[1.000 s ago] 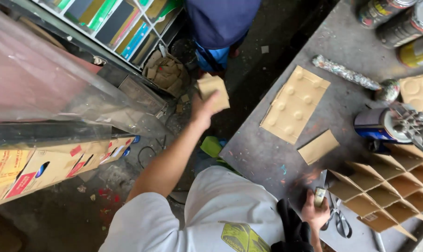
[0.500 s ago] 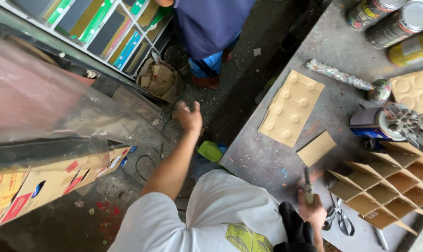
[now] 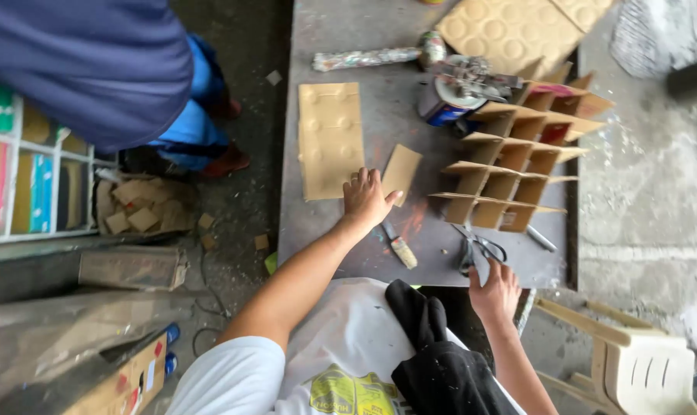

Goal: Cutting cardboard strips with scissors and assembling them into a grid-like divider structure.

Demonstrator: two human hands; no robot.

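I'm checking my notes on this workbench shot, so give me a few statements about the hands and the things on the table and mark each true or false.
1. The left hand rests on the table at the small cardboard piece. True.
2. The right hand holds the paintbrush. False: the brush lies on the table between the two hands, apart from both; the right hand is at the scissors.
3. The cardboard divider grid stands on the table's right part. True.
4. The embossed cardboard sheet lies on the floor. False: it lies flat on the table, beside the left hand.
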